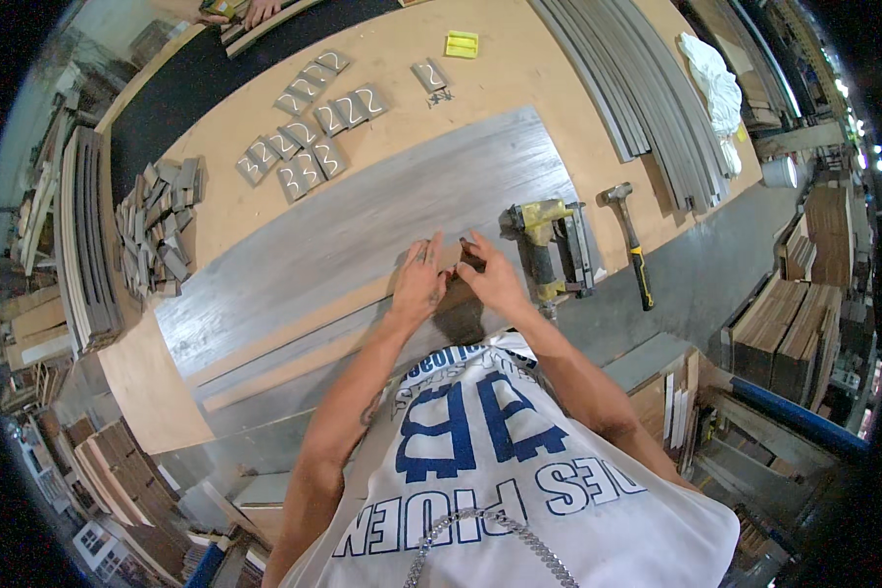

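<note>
My left hand [420,281] and my right hand [492,279] are close together at the near edge of a wide grey wood-look panel [363,211]. Their thumbs almost meet, with the fingers bent forward over a small dark thing that is too shaded to name. Nearer to me, long narrow grey strips [314,338] lie along the table edge, partly under my forearms. Just right of my right hand, a yellow-and-black nail gun [542,240] lies on the panel's end. Farther right rests a hammer [631,240] with a black and yellow handle.
Small marked grey blocks [309,147] sit in rows beyond the panel, near a yellow box [462,44]. Offcuts are heaped [157,230] at left. Long grey boards [627,88] and a white cloth [710,83] lie at right. Another person's hand [261,12] shows at the top.
</note>
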Demonstrator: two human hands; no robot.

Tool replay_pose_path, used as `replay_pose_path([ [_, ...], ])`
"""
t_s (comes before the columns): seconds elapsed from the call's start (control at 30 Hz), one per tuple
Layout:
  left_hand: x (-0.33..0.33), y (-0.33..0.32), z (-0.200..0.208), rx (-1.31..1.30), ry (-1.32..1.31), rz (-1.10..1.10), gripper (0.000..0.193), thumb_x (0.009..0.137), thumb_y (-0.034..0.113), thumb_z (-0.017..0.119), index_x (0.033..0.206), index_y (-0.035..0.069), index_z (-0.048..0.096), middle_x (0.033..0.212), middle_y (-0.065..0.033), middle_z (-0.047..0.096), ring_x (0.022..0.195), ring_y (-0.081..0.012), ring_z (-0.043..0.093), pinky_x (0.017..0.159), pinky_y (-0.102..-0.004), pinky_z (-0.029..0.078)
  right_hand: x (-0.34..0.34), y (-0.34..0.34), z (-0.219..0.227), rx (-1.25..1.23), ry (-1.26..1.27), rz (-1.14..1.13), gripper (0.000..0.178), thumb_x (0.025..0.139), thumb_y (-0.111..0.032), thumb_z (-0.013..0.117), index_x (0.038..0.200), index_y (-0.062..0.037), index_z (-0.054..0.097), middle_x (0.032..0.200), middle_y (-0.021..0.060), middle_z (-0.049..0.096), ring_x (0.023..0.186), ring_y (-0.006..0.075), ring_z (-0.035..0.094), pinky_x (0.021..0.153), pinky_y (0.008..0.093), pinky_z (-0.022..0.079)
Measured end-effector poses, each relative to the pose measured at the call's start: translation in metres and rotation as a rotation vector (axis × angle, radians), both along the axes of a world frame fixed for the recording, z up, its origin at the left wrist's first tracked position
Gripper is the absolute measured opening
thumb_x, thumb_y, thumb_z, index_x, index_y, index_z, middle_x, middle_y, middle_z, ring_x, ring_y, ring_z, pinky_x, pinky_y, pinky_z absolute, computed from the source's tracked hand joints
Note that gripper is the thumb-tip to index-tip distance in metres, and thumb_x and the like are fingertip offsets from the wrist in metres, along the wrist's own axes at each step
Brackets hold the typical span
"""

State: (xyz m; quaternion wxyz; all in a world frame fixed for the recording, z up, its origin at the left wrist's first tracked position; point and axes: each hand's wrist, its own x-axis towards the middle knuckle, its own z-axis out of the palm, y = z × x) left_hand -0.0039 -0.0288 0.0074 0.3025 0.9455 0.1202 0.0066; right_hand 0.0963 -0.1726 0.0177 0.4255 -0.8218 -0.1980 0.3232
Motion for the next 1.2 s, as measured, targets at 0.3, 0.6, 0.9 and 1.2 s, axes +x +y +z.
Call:
replay_pose_path([
  [0.3, 0.012, 0.003, 0.020, -0.123, 0.149, -0.045, 0.080, 0.075, 0.000, 0.062, 0.146, -0.009, 0.028, 0.123, -0.0267, 0.057, 0.122, -0.0404, 0.047, 0.109, -0.0443, 0.037, 0.011, 0.010, -0.010, 0.078, 0.091, -0.064, 0.072, 0.086, -0.021, 0.070, 0.145, 0.0057, 0.037, 0.130, 0.0246, 0.061, 0.123, 0.0353, 0.059, 0.102, 0.0393, 0.046],
  [0.6, 0.013, 0.001, 0.008, -0.071, -0.022, -0.079, 0.081, 0.072, -0.003, 0.061, 0.146, -0.008, 0.029, 0.121, -0.0268, 0.057, 0.120, -0.0412, 0.048, 0.106, -0.0456, 0.039, 0.018, 0.013, 0.003, 0.060, 0.121, -0.047, 0.071, 0.088, -0.022, 0.070, 0.144, 0.0071, 0.038, 0.127, 0.0260, 0.062, 0.119, 0.0344, 0.061, 0.101, 0.0388, 0.047],
  [0.9, -0.011, 0.010, 0.007, -0.069, 0.049, 0.030, 0.089, 0.082, 0.015, 0.069, 0.154, 0.000, 0.019, 0.132, -0.0269, 0.054, 0.128, -0.0430, 0.045, 0.109, -0.0495, 0.036, 0.007, -0.004, -0.002, 0.018, -0.026, 0.073, 0.070, 0.087, -0.022, 0.068, 0.145, 0.0056, 0.038, 0.126, 0.0283, 0.062, 0.118, 0.0386, 0.061, 0.101, 0.0401, 0.047],
  [1.2, -0.017, 0.014, 0.004, 0.023, -0.043, -0.010, 0.073, 0.088, 0.017, 0.064, 0.146, -0.008, 0.030, 0.126, -0.0250, 0.056, 0.121, -0.0387, 0.047, 0.108, -0.0450, 0.035, 0.001, -0.003, 0.003, -0.001, 0.001, 0.012, 0.069, 0.087, -0.023, 0.068, 0.143, 0.0061, 0.041, 0.123, 0.0285, 0.063, 0.117, 0.0388, 0.062, 0.100, 0.0408, 0.047],
])
